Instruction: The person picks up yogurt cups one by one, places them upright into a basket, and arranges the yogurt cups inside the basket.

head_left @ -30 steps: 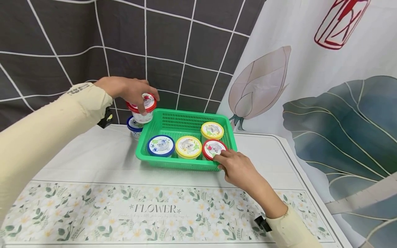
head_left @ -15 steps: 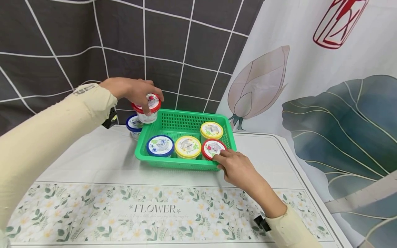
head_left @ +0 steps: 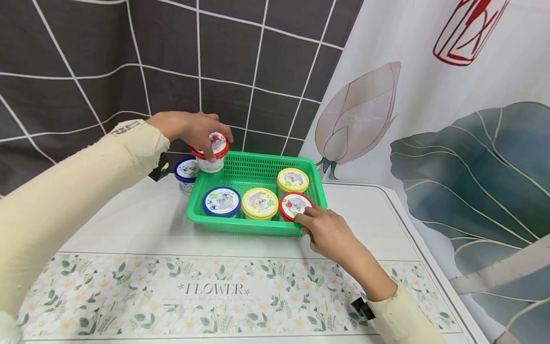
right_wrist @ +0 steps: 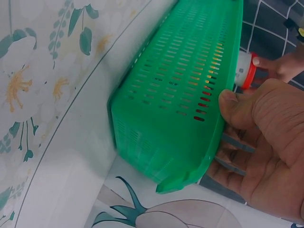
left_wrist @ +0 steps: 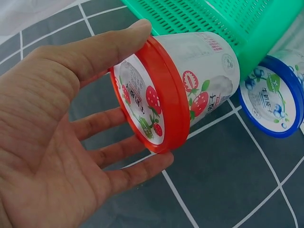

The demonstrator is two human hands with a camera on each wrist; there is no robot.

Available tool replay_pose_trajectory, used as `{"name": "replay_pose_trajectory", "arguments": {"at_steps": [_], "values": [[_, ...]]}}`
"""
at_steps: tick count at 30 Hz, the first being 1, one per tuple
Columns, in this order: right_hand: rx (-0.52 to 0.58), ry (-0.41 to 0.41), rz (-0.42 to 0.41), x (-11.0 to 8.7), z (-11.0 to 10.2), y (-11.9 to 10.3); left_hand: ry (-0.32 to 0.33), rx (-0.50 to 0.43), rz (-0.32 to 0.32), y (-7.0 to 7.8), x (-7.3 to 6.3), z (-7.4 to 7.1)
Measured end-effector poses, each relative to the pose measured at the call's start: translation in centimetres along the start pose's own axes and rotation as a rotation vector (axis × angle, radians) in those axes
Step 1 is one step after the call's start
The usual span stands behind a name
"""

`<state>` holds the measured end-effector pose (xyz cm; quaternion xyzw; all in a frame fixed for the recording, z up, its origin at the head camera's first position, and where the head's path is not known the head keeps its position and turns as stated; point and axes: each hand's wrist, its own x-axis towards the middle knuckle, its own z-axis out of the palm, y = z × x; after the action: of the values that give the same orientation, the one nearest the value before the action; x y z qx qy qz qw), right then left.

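My left hand (head_left: pixel 193 130) grips a red-lidded plastic tub (head_left: pixel 210 165) by its lid, thumb on one side and fingers on the other. Strawberries are printed on the lid and wall of this tub (left_wrist: pixel 204 95). It hangs at the back left corner of a green perforated basket (head_left: pixel 245 230). My right hand (head_left: pixel 330 235) holds the basket's front right rim, the thumb outside and the fingers over the edge. Right by those fingertips, inside the basket, is another red-lidded tub (head_left: pixel 295 204).
Also in the basket are a blue-lidded tub (head_left: pixel 221 201) and two yellow-lidded tubs, one in the front row (head_left: pixel 260 203) and one behind (head_left: pixel 293 179). Another blue-lidded tub (head_left: pixel 186 172) stands outside, left of the basket. A dark gridded curtain (head_left: pixel 172 48) hangs behind the table.
My left hand has carried the red-lidded tub rightward, from above the outside blue-lidded tub to the basket's back left corner. The right hand stays at the rim.
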<state>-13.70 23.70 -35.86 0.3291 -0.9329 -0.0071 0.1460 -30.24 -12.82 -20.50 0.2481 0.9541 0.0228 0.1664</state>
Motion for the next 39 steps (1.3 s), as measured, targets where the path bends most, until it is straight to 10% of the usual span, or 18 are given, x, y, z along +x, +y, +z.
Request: {"name": "replay_pose_trajectory", "arguments": {"at_steps": [39], "values": [[0.030, 0.027, -0.007, 0.1, 0.1, -0.3, -0.060, -0.004, 0.007, 4.6, 3.8, 2.5]]}}
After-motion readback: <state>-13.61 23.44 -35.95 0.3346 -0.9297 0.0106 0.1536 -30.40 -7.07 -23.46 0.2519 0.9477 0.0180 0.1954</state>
